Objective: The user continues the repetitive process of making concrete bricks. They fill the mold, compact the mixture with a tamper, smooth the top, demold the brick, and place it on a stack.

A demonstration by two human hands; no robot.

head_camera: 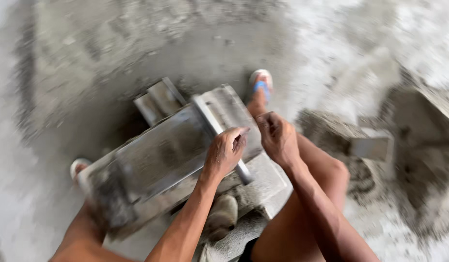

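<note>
A grey metal mould box, caked with cement, lies tilted on the ground between my legs. Across its top runs a flat metal bar. My left hand is curled around the lower part of that bar. Just to its right, my right hand is closed in a fist at the box's right edge, and I see nothing in it. The view is motion-blurred.
My right foot in a blue-strapped sandal is beyond the box, and my left sandal is at its left end. A heap of grey sand or mortar with a flat metal blade lies to the right. The floor is rough concrete.
</note>
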